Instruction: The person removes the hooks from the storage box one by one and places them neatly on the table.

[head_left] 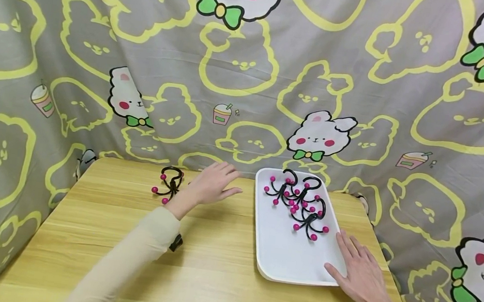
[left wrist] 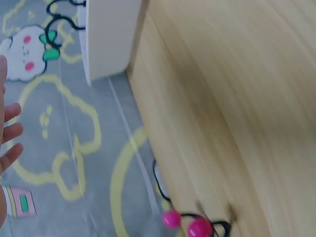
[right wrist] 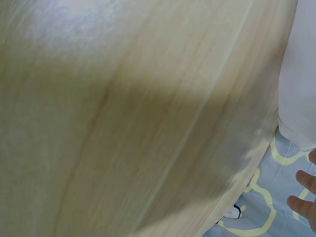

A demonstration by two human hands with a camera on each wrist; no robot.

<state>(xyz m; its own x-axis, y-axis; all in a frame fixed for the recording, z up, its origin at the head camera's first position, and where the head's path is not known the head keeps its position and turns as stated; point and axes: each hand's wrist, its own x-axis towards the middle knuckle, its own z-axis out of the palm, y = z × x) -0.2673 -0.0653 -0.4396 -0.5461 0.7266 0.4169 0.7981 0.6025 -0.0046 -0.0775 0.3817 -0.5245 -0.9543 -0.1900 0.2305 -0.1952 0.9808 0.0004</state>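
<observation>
Three black scalp massagers (head_left: 311,219), with hooked handles and pink ball tips, lie tangled in the far half of a white tray (head_left: 273,253). My right hand (head_left: 363,274) rests at the tray's right rim with its fingers extended. Between the tray and another scalp massager (head_left: 173,185) on the table, my left hand (head_left: 215,182) hovers with fingers extended and nothing held. That massager is partly behind the left wrist; its pink tips (left wrist: 200,228) show in the left wrist view. A black piece (head_left: 176,243) peeks from under the left sleeve, mostly hidden.
The wooden table (head_left: 216,284) carries everything. A grey patterned curtain (head_left: 255,108) hangs close behind its far edge and along both sides. The tray's raised wall (left wrist: 111,39) stands near the far edge of the table.
</observation>
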